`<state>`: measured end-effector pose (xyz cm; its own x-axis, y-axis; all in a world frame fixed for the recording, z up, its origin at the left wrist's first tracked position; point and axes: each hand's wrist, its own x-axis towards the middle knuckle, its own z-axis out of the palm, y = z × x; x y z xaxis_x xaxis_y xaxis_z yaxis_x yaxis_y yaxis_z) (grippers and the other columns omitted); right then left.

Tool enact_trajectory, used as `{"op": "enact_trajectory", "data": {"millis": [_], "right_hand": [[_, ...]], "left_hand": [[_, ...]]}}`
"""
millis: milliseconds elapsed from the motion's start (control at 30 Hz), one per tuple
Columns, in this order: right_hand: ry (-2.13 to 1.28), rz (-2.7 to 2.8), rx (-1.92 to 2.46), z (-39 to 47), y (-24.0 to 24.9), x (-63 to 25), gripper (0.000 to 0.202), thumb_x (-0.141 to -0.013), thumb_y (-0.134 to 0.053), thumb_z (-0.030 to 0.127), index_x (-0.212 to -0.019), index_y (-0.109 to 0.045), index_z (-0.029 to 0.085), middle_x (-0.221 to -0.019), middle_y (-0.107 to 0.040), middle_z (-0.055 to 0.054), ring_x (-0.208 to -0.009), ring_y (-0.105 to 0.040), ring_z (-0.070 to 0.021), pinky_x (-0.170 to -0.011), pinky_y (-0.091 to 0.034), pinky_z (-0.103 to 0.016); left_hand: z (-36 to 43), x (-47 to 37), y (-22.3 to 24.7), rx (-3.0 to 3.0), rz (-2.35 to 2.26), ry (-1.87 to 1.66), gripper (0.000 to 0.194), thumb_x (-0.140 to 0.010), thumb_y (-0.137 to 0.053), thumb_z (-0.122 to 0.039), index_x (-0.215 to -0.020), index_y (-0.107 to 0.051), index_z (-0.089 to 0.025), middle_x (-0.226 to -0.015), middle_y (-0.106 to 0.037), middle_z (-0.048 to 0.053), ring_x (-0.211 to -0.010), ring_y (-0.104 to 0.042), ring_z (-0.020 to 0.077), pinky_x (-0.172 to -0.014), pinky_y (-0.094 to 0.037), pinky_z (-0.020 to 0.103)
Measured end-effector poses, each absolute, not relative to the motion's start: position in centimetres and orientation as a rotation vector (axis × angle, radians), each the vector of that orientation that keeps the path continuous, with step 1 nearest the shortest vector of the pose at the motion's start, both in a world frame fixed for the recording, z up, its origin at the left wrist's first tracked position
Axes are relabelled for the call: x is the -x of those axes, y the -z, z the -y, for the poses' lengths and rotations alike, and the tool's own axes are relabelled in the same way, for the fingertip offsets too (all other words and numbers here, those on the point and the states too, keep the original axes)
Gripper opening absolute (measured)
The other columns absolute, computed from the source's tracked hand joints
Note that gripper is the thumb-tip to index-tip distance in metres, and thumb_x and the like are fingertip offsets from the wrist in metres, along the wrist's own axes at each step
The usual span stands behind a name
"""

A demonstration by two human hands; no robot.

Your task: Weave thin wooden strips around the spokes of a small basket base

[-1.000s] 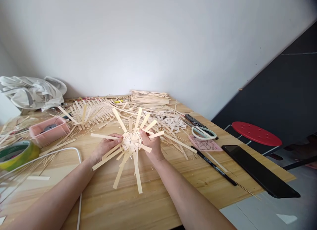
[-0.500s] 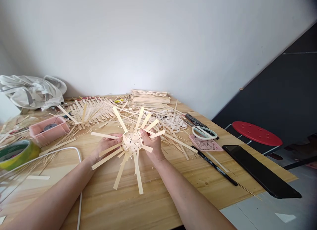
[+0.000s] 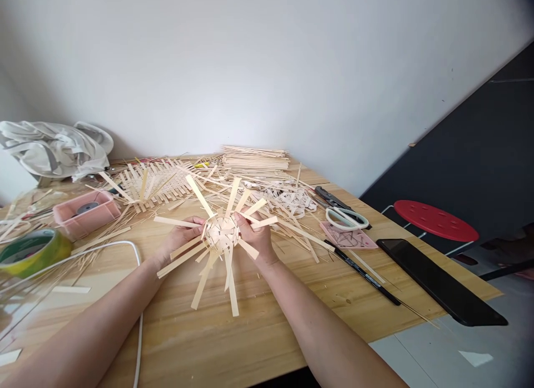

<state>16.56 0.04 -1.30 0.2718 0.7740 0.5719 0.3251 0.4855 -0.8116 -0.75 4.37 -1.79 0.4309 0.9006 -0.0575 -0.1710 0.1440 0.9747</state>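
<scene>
A small round woven piece (image 3: 221, 232) of pale flat strips is held up over the wooden table, its loose strip ends fanning out on all sides like rays. My left hand (image 3: 182, 239) grips its left edge, with the fingers partly behind the strips. On the right edge, my right hand (image 3: 255, 235) pinches it, the thumb on the near face near the upper right strips. Both hands are closed on the piece, and the fingers behind it are hidden.
Behind lie a woven mat (image 3: 162, 182), stacked strips (image 3: 255, 158) and curled scraps (image 3: 292, 197). Scissors (image 3: 347, 219), a marker (image 3: 362, 274) and a phone (image 3: 438, 279) are at right. At left are a pink box (image 3: 85, 215), tape (image 3: 35, 251) and a white cable (image 3: 139, 321).
The woven piece has tilted slightly in both hands, its lower strips looking shorter and its centre sitting a little higher. The whole view has shifted slightly.
</scene>
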Motion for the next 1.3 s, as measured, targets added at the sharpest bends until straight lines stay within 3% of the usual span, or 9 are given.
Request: {"op": "enact_trajectory", "data": {"millis": [100,267,400,567,833,967,1133,1300], "right_hand": [[-0.423,1.243,1.123,-0.2,1.5,-16.8,0.017,-0.075,-0.047,0.032,-0.065,-0.051,0.018,-0.057,-0.049,0.002,-0.056,-0.045,-0.0117,-0.057,-0.037,-0.024],[-0.44,1.099,1.142,-0.8,1.7,-17.5,0.018,-0.074,-0.048,0.035,-0.069,-0.05,0.018,-0.058,-0.047,0.002,-0.056,-0.043,-0.0113,-0.056,-0.037,-0.024],[-0.365,1.132,1.146,-0.7,1.3,-17.8,0.019,-0.076,-0.047,0.035,-0.068,-0.049,0.018,-0.057,-0.047,0.002,-0.055,-0.042,-0.0111,-0.056,-0.037,-0.024],[-0.274,1.216,1.147,-0.3,1.1,-17.7,0.017,-0.077,-0.046,0.033,-0.069,-0.05,0.019,-0.059,-0.051,0.001,-0.057,-0.045,-0.0117,-0.058,-0.036,-0.024],[-0.297,1.254,1.136,-0.2,1.1,-17.4,0.018,-0.077,-0.045,0.031,-0.065,-0.048,0.019,-0.056,-0.048,0.002,-0.054,-0.042,-0.0107,-0.056,-0.035,-0.024],[-0.335,1.272,1.11,-0.6,1.2,-17.5,0.019,-0.077,-0.046,0.032,-0.063,-0.047,0.019,-0.054,-0.045,0.003,-0.053,-0.04,-0.0102,-0.055,-0.035,-0.023],[-0.493,1.14,1.077,-1.0,1.4,-17.9,0.017,-0.073,-0.049,0.033,-0.071,-0.053,0.016,-0.06,-0.05,0.002,-0.059,-0.045,-0.0112,-0.058,-0.037,-0.024],[-0.673,1.09,1.025,-1.2,1.3,-18.1,0.018,-0.072,-0.052,0.034,-0.073,-0.053,0.016,-0.061,-0.05,0.002,-0.06,-0.045,-0.011,-0.059,-0.037,-0.024]], "left_hand": [[-4.2,0.6,1.3,-1.156,-0.796,-0.861,0.023,-0.056,-0.074,-0.024,-0.075,-0.064,-0.014,-0.067,-0.063,0.001,-0.062,-0.057,0.0125,-0.061,-0.045,0.022],[-3.6,0.8,1.1,-0.995,-0.712,-0.774,0.024,-0.065,-0.067,-0.025,-0.087,-0.066,-0.015,-0.086,-0.067,0.008,-0.077,-0.061,0.0175,-0.074,-0.048,0.028],[-3.6,1.1,1.0,-0.944,-0.656,-0.667,0.028,-0.062,-0.069,-0.019,-0.09,-0.066,-0.014,-0.092,-0.067,0.01,-0.085,-0.062,0.0205,-0.08,-0.047,0.031],[-3.8,0.8,1.1,-1.026,-0.737,-0.574,0.025,-0.057,-0.072,-0.015,-0.082,-0.068,-0.015,-0.079,-0.068,0.005,-0.072,-0.062,0.0149,-0.07,-0.047,0.024],[-3.5,0.2,0.5,-1.207,-0.749,-0.58,0.005,-0.058,-0.069,-0.013,-0.057,-0.064,-0.013,-0.053,-0.059,-0.002,-0.05,-0.049,0.0066,-0.051,-0.038,0.017],[-3.3,0.1,0.2,-1.197,-0.769,-0.586,0.007,-0.055,-0.069,-0.01,-0.056,-0.063,-0.013,-0.054,-0.058,-0.002,-0.05,-0.048,0.0064,-0.05,-0.037,0.017],[-3.0,-0.1,-0.2,-1.147,-0.753,-0.555,0.009,-0.058,-0.07,-0.019,-0.06,-0.064,-0.013,-0.057,-0.06,0.0,-0.051,-0.049,0.0077,-0.048,-0.038,0.017],[-2.3,-0.7,0.0,-1.055,-0.86,-0.557,0.016,-0.054,-0.073,-0.017,-0.068,-0.066,-0.012,-0.065,-0.063,0.003,-0.058,-0.054,0.0103,-0.057,-0.043,0.02]]}}
